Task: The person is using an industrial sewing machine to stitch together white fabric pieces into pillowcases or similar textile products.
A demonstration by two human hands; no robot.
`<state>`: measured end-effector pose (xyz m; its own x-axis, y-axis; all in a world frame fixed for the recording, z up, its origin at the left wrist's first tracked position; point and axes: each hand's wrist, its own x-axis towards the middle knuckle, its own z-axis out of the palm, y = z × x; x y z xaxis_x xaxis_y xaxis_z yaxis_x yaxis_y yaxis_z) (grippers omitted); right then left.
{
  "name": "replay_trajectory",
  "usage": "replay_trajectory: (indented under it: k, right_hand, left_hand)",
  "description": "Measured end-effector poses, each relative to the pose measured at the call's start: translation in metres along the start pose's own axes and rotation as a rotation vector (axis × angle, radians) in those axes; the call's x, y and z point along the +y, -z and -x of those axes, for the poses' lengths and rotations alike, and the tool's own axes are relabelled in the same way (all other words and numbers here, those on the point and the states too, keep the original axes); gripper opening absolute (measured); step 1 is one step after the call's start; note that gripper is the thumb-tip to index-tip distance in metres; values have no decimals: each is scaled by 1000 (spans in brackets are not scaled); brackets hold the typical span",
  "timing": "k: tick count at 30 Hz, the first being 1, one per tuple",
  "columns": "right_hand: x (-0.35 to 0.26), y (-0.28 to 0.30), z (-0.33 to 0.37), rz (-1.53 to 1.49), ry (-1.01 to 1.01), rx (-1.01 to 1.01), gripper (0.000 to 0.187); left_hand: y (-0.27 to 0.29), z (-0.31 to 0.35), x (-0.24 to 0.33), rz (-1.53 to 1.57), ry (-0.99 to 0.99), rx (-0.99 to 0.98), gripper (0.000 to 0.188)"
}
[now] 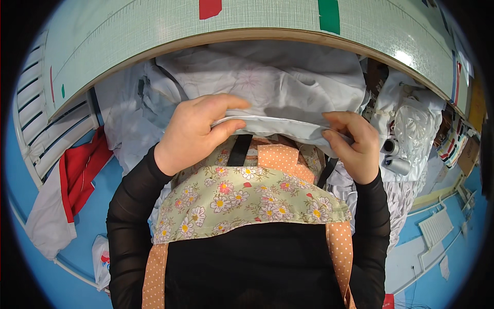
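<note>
Below the tabletop's (267, 20) edge, light-looking white cloth (288, 95) is best held by its fold (288, 122), pinched by left hand (194, 126) and right hand (356, 143)

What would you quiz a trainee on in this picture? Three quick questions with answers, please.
1. True or false: the left hand and the right hand are both at the pale cloth.
2. What decorates the green apron panel? A) stripes B) flowers C) checks
3. Fill in the blank: the red-and-white garment is on the person's ___ side.

Key: 1 true; 2 B; 3 left.
</note>
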<state>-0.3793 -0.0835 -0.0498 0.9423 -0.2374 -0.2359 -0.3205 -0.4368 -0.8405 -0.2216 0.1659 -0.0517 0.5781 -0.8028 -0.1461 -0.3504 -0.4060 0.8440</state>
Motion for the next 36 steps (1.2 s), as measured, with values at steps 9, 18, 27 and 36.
replay_trajectory:
  k: [9,18,27,36]
  right_hand:
    - [5,5,-4,79,157,-117,12]
    - [4,7,10,247,541,-22,24]
    - [11,3,24,351,697,76,30]
    - [17,-1,31,340,745,151,34]
  left_hand:
    - [8,-10,0,-296,-317,16,13]
    - [-1,7,4,-231,-435,127,19]
    - [-1,14,5,-405,-680,121,32]
    - [-6,17,5,-421,-753,184,25]
